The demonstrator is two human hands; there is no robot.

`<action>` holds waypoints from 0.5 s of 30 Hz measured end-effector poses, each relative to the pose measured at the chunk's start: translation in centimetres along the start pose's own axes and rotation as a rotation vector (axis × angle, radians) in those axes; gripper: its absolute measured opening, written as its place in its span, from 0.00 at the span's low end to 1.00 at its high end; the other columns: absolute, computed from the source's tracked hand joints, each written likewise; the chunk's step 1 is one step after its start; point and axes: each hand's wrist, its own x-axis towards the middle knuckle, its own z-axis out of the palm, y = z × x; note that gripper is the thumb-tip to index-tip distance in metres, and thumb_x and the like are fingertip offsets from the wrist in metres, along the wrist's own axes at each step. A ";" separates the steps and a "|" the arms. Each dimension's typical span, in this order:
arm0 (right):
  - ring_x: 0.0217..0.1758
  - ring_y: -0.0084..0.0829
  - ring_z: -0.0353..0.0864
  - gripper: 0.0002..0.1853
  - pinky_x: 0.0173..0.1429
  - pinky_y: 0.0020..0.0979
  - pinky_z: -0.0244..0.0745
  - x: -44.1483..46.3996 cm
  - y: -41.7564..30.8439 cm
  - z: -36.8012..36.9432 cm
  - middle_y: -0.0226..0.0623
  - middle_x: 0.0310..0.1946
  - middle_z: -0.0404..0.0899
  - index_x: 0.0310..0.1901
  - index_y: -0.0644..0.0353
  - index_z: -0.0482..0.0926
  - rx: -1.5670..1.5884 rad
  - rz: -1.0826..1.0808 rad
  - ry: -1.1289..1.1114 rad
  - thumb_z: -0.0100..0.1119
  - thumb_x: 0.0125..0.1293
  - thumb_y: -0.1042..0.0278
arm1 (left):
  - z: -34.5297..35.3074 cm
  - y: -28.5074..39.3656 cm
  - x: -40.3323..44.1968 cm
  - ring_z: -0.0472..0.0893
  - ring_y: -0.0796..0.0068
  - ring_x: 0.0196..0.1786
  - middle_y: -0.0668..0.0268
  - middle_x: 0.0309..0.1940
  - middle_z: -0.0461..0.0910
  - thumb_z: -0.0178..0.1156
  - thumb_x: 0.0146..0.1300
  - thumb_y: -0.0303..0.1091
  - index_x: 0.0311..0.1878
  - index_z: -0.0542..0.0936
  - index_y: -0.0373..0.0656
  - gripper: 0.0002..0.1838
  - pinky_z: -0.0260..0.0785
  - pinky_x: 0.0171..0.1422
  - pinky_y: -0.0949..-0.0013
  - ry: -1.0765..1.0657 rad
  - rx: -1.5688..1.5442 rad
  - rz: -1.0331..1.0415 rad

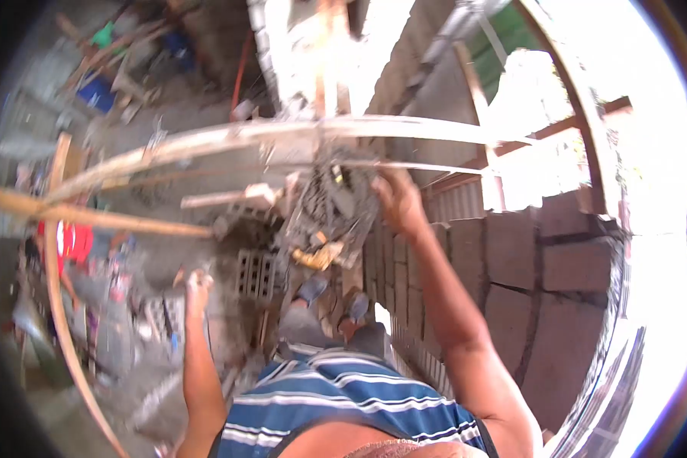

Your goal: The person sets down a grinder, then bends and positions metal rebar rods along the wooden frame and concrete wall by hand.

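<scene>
My left hand (198, 284) is held out to the left, above the floor, with fingers curled; whether something small is in them cannot be made out. My right hand (398, 201) reaches forward beside the mortar-covered board (340, 202), its fingers apart near a thin strip (427, 167). On the board lie wet grey mortar, a trowel-like grey shape (343, 200) and a crumpled yellowish piece (317, 256). Just right of my right forearm rises a wall of concrete blocks (515, 244).
A long wooden pole (259, 131) crosses in front of me, joined to other poles (114, 217) at left. Hollow blocks (256, 274) stand below. My feet (313, 288) are on a narrow plank. A person in red (75, 243) is lower left.
</scene>
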 end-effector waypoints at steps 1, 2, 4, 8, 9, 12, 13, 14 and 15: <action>0.62 0.37 0.80 0.24 0.66 0.36 0.73 -2.7 -0.6 -1.4 0.48 0.58 0.81 0.61 0.66 0.78 0.129 0.220 -0.101 0.62 0.74 0.56 | 2.6 3.4 -0.4 0.82 0.64 0.57 0.51 0.55 0.83 0.67 0.61 0.35 0.63 0.76 0.31 0.29 0.72 0.64 0.61 -0.108 -0.062 0.018; 0.59 0.35 0.83 0.25 0.62 0.36 0.76 -4.8 -2.3 -3.5 0.49 0.53 0.84 0.60 0.69 0.77 0.278 0.312 -0.162 0.62 0.73 0.55 | 5.0 12.1 -3.0 0.83 0.64 0.56 0.51 0.54 0.84 0.67 0.60 0.35 0.61 0.78 0.31 0.28 0.74 0.62 0.62 -0.195 -0.118 0.008; 0.57 0.29 0.82 0.26 0.61 0.34 0.77 -7.8 -5.1 -8.8 0.45 0.52 0.85 0.61 0.69 0.76 0.322 0.395 -0.177 0.62 0.74 0.53 | 9.1 23.4 -5.8 0.85 0.65 0.51 0.51 0.48 0.87 0.65 0.62 0.36 0.63 0.77 0.34 0.27 0.75 0.59 0.64 -0.368 0.013 0.220; 0.55 0.29 0.83 0.25 0.61 0.33 0.77 -13.8 -9.9 -20.0 0.41 0.50 0.87 0.61 0.65 0.78 0.402 0.396 0.093 0.64 0.72 0.54 | 14.4 38.7 -8.5 0.86 0.64 0.49 0.55 0.46 0.87 0.64 0.64 0.31 0.66 0.75 0.38 0.26 0.76 0.58 0.64 -0.588 0.229 0.735; 0.54 0.28 0.84 0.22 0.60 0.32 0.77 -15.2 -12.1 -23.2 0.40 0.49 0.87 0.60 0.63 0.79 0.276 0.345 0.181 0.65 0.71 0.57 | 15.0 42.0 -9.5 0.86 0.65 0.49 0.56 0.46 0.87 0.64 0.65 0.30 0.66 0.75 0.37 0.25 0.76 0.58 0.65 -0.601 0.180 0.774; 0.49 0.25 0.86 0.17 0.57 0.30 0.78 -20.7 -18.5 -30.8 0.37 0.45 0.89 0.57 0.60 0.82 0.024 0.284 0.482 0.66 0.69 0.68 | 15.2 50.4 -13.5 0.84 0.68 0.49 0.58 0.44 0.86 0.64 0.67 0.29 0.65 0.75 0.33 0.24 0.75 0.58 0.66 -0.822 -0.199 0.796; 0.47 0.25 0.87 0.16 0.56 0.30 0.79 -22.8 -19.9 -32.7 0.36 0.44 0.89 0.56 0.60 0.82 -0.180 0.264 0.571 0.65 0.68 0.70 | 14.6 52.9 -15.2 0.83 0.69 0.49 0.59 0.43 0.85 0.64 0.67 0.29 0.65 0.75 0.32 0.24 0.74 0.58 0.66 -0.911 -0.286 0.874; 0.45 0.25 0.87 0.15 0.54 0.29 0.80 -24.9 -21.3 -34.3 0.36 0.45 0.89 0.56 0.60 0.83 -0.267 0.279 0.658 0.64 0.69 0.69 | 13.7 55.2 -17.0 0.83 0.70 0.49 0.59 0.43 0.85 0.63 0.68 0.30 0.64 0.75 0.31 0.23 0.74 0.58 0.66 -0.989 -0.375 0.945; 0.44 0.26 0.88 0.15 0.53 0.29 0.80 -27.1 -22.1 -35.4 0.35 0.44 0.89 0.56 0.60 0.83 -0.357 0.300 0.769 0.64 0.70 0.67 | 12.8 57.4 -19.1 0.82 0.69 0.48 0.59 0.41 0.85 0.63 0.68 0.30 0.64 0.75 0.32 0.23 0.74 0.57 0.64 -1.041 -0.426 1.085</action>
